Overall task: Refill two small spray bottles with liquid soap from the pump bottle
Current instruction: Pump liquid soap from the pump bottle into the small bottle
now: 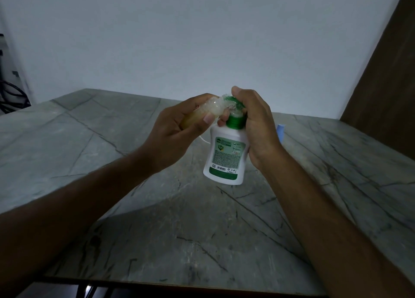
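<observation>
At the far left edge some dark cables (13, 97) are hanging beside the pale wall (202, 39), and the grey veined stone bench (89, 163) is spreading out below me. I am holding both arms out over it. My left hand (177, 136) is curling round a small spray bottle (202, 115), which is clear, lying tilted with its open neck pointing right and up, and showing yellowish liquid in the part nearest my palm; my thumb is lying across its near side and my fingers are wrapping behind it, so the grip is closed around the body. The neck of that small bottle is meeting the green nozzle of the pump bottle (224, 156), though the spot where they touch is blurred and I cannot tell whether liquid is passing. The pump bottle is white with a green collar, a green band at its base and a printed label facing me, and it is being held off the bench, leaning slightly with its base toward me. My right hand (256, 127) is gripping it around the shoulder and pump head, fingers curled over the top and the thumb side bearing on the pump. Behind the bottle a thin white curved piece is just showing on the bench; I cannot tell what it is. Just right of my right hand, a pale blue object (280, 132) is standing on the bench, mostly hidden by the hand. At the far right a dark brown panel (386, 84) is rising against the wall.
</observation>
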